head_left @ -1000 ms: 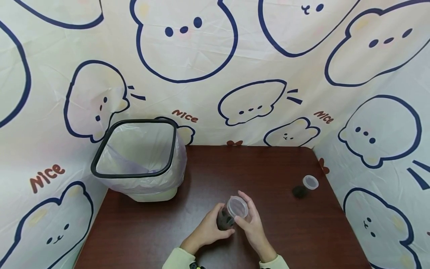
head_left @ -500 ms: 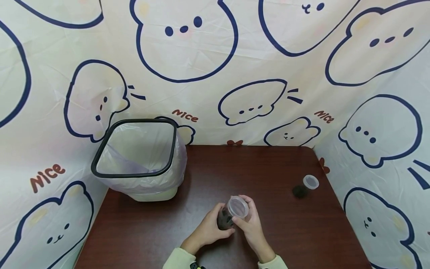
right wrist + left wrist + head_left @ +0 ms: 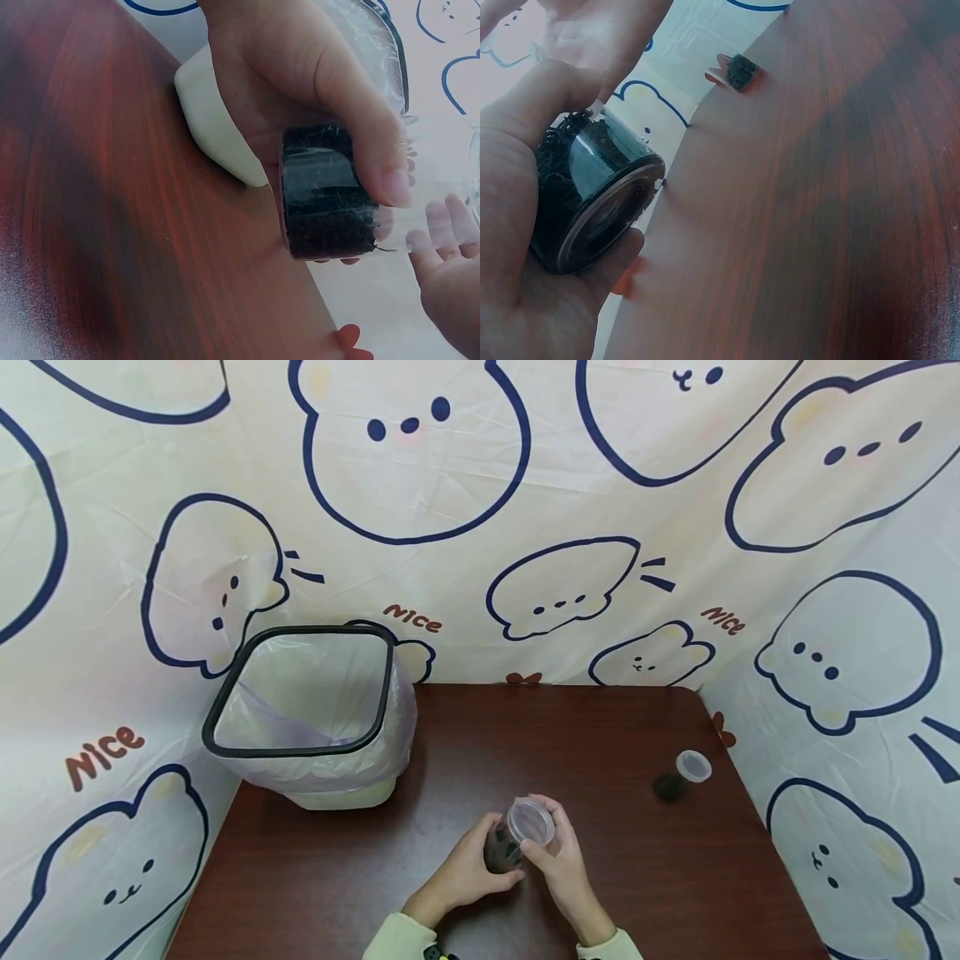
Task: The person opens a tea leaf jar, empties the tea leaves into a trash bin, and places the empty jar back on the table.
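Note:
A clear plastic jar (image 3: 502, 852), filled low down with dark, thin, tangled strands, tilts above the table with its translucent lid (image 3: 531, 822) toward the right. My left hand (image 3: 467, 867) grips the jar's body, thumb on one side and fingers on the other. At the lid end, my right hand (image 3: 561, 864) holds the jar between thumb and fingers. The left wrist view shows the bottom of the jar (image 3: 592, 187) resting in the left palm. Dark contents show through the wall of the jar (image 3: 326, 195) in the right wrist view, where the right fingers (image 3: 442, 225) touch the clear upper part.
A bin (image 3: 341, 793) with a black rim and a pale liner bag stands at the back left of the brown table (image 3: 570, 735). A second jar with dark contents (image 3: 670, 787) and a translucent lid stands at the right. A patterned cloth (image 3: 450, 568) hangs behind.
The right fingers, which stretched past the lid a second ago, have drawn in around its far edge, and the thumb has shifted slightly. The left hand and jar have hardly moved.

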Demonstrator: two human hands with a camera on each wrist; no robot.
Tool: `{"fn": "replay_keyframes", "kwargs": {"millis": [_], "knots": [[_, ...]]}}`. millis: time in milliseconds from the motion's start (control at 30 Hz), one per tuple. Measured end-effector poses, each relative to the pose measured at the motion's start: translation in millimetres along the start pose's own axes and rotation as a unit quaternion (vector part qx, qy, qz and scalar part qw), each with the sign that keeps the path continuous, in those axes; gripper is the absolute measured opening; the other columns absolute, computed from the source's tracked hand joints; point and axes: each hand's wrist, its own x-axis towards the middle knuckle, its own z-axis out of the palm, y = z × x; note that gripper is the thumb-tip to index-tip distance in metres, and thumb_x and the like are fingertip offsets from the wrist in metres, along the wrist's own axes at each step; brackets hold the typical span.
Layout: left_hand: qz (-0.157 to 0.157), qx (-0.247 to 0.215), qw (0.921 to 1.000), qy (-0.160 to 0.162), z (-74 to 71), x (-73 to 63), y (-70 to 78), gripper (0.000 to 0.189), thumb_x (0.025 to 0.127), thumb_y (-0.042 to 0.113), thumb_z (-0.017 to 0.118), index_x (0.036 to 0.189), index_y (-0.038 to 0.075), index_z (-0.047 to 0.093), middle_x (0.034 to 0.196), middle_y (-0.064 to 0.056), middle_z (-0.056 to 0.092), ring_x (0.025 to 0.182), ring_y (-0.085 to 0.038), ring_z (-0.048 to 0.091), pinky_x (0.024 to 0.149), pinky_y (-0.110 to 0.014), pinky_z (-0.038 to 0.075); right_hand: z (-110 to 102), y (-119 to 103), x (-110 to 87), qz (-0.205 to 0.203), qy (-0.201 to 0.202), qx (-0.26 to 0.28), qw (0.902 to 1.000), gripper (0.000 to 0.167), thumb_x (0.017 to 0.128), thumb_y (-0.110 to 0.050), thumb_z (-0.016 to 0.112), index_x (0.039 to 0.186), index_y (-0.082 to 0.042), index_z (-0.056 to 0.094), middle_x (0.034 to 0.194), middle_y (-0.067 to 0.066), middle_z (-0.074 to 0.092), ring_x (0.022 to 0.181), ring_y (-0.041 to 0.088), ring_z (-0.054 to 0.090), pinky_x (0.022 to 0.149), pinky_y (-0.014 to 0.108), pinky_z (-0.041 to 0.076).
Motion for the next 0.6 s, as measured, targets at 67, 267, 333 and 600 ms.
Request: {"fn": "replay_keyframes", "kwargs": {"millis": [67, 267, 333, 600], "knots": [[-0.001, -0.001, 1.0000, -0.001, -0.5, -0.1, 0.3, 0.064, 0.077, 0.023, 0.089, 0.129, 0.015, 0.052, 0.121, 0.003, 0.063, 0.110, -0.013, 0.058, 0.098, -0.033, 0.045, -0.2, 0.0, 0.1, 0.000, -0.003, -0.002, 1.0000, 0.059, 0.096, 0.001, 0.063, 0.143, 0.016, 0.031, 0.143, 0.010, 0.056, 0.129, 0.022, 0.053, 0.107, 0.033, 0.043], [-0.008, -0.003, 1.0000, -0.005, -1.2, -0.7, 2.0, 0.065, 0.077, 0.024, 0.089, 0.130, 0.014, 0.052, 0.122, 0.002, 0.063, 0.112, -0.014, 0.058, 0.099, -0.035, 0.045, -1.2, 0.4, -0.4, 0.001, -0.012, -0.008, 0.9999, 0.057, 0.098, 0.002, 0.056, 0.147, 0.012, 0.031, 0.145, 0.011, 0.053, 0.130, 0.021, 0.052, 0.106, 0.033, 0.043], [-0.009, -0.004, 0.9999, -0.006, -1.2, -0.7, 2.3, 0.065, 0.077, 0.024, 0.088, 0.130, 0.014, 0.052, 0.123, 0.002, 0.062, 0.112, -0.014, 0.058, 0.100, -0.035, 0.045, -1.7, 1.4, -0.9, -0.002, -0.013, -0.006, 0.9999, 0.060, 0.098, 0.000, 0.058, 0.149, 0.011, 0.029, 0.147, 0.016, 0.051, 0.131, 0.022, 0.051, 0.107, 0.032, 0.042], [0.004, -0.002, 1.0000, -0.001, 1.3, -0.1, 1.1, 0.064, 0.078, 0.021, 0.088, 0.130, 0.014, 0.052, 0.124, 0.001, 0.062, 0.112, -0.013, 0.058, 0.099, -0.033, 0.046, 3.3, 4.9, -2.2, -0.006, 0.025, -0.023, 0.9994, 0.082, 0.092, -0.010, 0.076, 0.152, 0.008, 0.023, 0.142, 0.011, 0.053, 0.128, 0.022, 0.053, 0.104, 0.030, 0.045]]}}
